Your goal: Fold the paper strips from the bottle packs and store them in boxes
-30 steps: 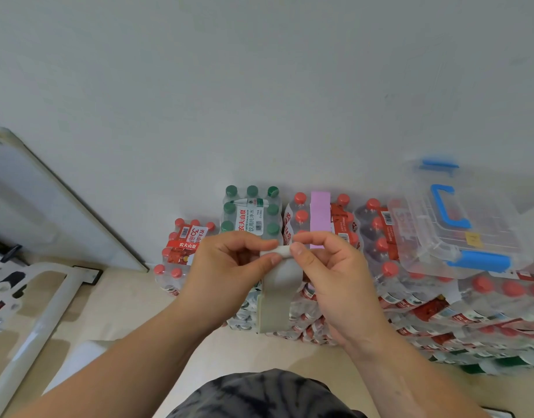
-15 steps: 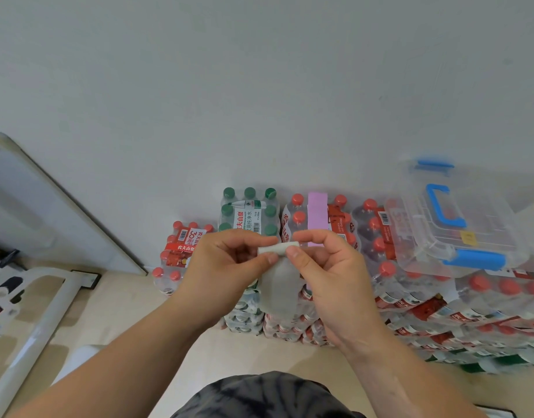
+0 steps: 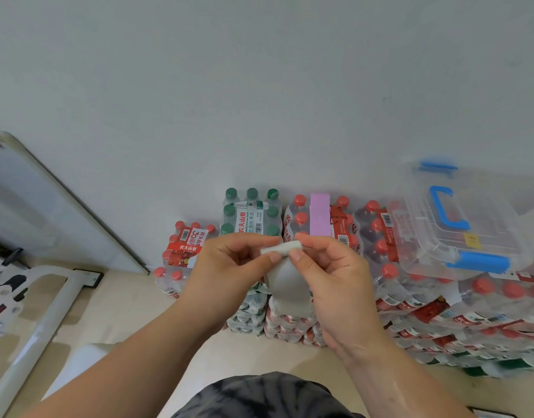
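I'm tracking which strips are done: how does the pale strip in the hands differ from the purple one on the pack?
The pale strip is whitish; the purple strip is lilac. The pale strip is pinched between the left hand and right hand, top edge rolled over; the purple strip lies flat across a red-capped pack. Both are plain, unprinted bands.

The white strip (image 3: 285,282) hangs between the left hand (image 3: 229,267) and right hand (image 3: 335,276), its top end folded into a small roll and pinched. A pink strip (image 3: 320,218) lies flat on a red-capped pack (image 3: 339,227). The clear box (image 3: 498,224), blue handle, lid on, sits on packs at right
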Demonstrator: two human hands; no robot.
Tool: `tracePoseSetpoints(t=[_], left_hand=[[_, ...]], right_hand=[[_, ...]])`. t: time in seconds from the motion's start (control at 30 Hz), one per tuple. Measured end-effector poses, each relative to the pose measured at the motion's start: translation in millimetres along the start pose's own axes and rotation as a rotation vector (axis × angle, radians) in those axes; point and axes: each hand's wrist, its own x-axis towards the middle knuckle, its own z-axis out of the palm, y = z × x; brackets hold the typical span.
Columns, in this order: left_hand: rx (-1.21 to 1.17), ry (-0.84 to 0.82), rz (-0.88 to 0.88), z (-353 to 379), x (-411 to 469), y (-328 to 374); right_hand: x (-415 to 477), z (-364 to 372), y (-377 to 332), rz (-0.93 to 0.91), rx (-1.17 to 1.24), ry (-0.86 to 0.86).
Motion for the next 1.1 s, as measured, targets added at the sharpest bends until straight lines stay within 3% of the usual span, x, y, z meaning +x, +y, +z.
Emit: tracePoseSetpoints(t=[0.33,0.63,1.1], left_hand=[[0.024,0.026,0.038,4,1,-2],[-0.014,-0.023,-0.018,5,4,0],[-0.035,0.051,-0.021,2,13,-3]], right_hand=[[4,-1,-4,0.035,-0.002,0.060],[6,0,0,-0.054,-0.047,0.130],[9,-1,-1,-0.039,-0.070,0.024]])
